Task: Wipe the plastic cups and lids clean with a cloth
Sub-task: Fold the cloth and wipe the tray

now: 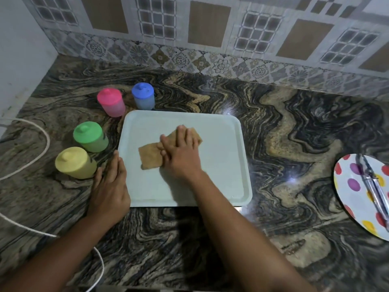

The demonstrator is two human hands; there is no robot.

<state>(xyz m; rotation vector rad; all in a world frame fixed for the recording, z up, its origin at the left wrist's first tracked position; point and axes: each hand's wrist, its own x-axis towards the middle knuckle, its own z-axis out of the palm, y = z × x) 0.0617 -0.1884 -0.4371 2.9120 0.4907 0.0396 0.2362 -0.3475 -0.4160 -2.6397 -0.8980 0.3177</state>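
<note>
Cups sit at the left of the frame, lids on. Yellow cup [74, 162] is just beside the flat, open left hand [110, 186]. Right hand [179, 151] presses flat on the cloth [150, 155] in the tray [231, 165].

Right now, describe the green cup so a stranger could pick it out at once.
Start at the white tray in the middle of the counter. To its left stand four lidded cups; the green cup is second nearest you, between the yellow cup and the pink cup. It is the only green one.
</note>
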